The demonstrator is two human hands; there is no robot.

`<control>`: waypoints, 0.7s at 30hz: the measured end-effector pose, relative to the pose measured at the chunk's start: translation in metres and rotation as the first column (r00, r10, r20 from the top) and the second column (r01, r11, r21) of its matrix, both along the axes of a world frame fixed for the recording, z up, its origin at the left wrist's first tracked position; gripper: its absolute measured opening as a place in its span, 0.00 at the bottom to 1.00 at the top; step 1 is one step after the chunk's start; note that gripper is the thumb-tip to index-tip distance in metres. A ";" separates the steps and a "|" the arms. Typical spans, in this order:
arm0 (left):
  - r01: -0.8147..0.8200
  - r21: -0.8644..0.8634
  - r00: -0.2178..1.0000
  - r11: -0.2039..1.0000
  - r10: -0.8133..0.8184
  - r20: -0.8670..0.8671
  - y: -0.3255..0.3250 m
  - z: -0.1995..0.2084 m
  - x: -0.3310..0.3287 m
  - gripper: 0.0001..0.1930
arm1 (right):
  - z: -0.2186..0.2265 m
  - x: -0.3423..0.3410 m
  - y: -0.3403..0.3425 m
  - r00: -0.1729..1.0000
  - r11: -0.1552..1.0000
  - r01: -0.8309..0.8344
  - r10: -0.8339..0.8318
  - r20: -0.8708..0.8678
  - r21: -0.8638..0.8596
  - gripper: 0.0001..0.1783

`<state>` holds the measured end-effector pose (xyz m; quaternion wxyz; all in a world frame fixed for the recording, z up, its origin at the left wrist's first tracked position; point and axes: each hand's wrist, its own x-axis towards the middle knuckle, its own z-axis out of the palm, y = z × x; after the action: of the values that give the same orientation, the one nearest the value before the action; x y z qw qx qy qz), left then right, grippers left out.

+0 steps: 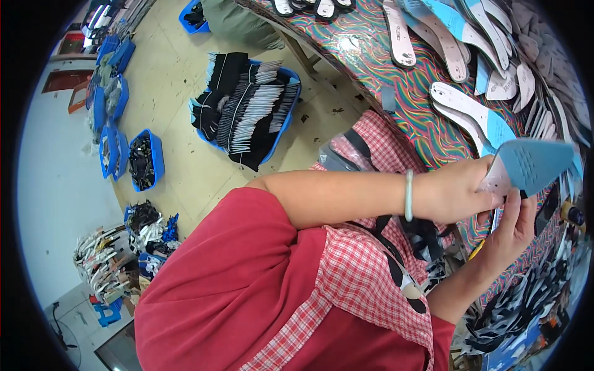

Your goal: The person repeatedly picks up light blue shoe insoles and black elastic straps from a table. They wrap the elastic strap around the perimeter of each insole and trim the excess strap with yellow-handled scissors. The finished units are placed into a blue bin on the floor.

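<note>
My left hand (455, 190), with a pale bangle at the wrist, grips a shoe insole (537, 166) by its whitish part. The insole's blue end is tilted up and points right. Just below, my right hand (515, 224) pinches the insole's lower edge, fingers closed. A small dark bit shows at those fingertips, too small to name. Behind my hands, white-and-blue insoles (461, 102) lie on the table with the colourful wavy pattern (411, 102). More insoles (455, 34) are piled farther back.
A blue basket (291, 117) packed with black and grey pieces stands on the floor left of the table. Blue bins (156, 162) and heaps of scraps (102, 256) line the wall. Black strips (516, 309) are piled at the near right. A small dark bottle (572, 213) stands at the right.
</note>
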<state>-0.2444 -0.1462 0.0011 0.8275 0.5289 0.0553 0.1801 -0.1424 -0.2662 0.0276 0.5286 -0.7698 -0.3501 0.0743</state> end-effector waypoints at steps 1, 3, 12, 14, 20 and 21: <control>0.150 -0.050 0.987 0.987 -0.152 -0.052 0.008 0.006 -0.004 0.14 | 0.004 -0.003 0.002 0.998 0.999 -0.040 0.040 0.039 0.008 0.11; 0.422 -0.172 0.887 0.890 -0.445 -0.127 0.025 0.012 -0.012 0.16 | 0.000 -0.003 0.003 0.997 0.994 -0.083 0.083 0.000 0.070 0.15; -0.075 -0.128 0.986 0.989 0.055 -0.155 0.037 0.012 -0.014 0.16 | -0.030 -0.005 0.001 0.886 0.979 -0.138 0.191 -0.423 0.151 0.27; -0.196 -0.330 0.976 0.923 0.151 -0.157 0.038 0.000 -0.014 0.19 | -0.009 -0.003 0.001 0.975 0.989 -0.039 0.069 -0.212 0.146 0.22; -0.112 -0.270 0.993 0.956 0.120 0.013 0.056 0.010 -0.010 0.18 | 0.003 -0.001 0.022 0.806 0.921 -0.390 0.335 -0.488 -0.013 0.30; -0.089 -0.197 0.996 0.976 0.091 0.003 0.053 0.014 -0.009 0.18 | -0.003 0.002 0.024 0.786 0.919 -0.392 0.363 -0.501 0.052 0.29</control>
<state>-0.2538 -0.0936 0.0148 0.8669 0.4405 0.0917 0.2144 -0.1407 -0.2419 0.0244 0.5541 -0.6522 -0.3454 0.3850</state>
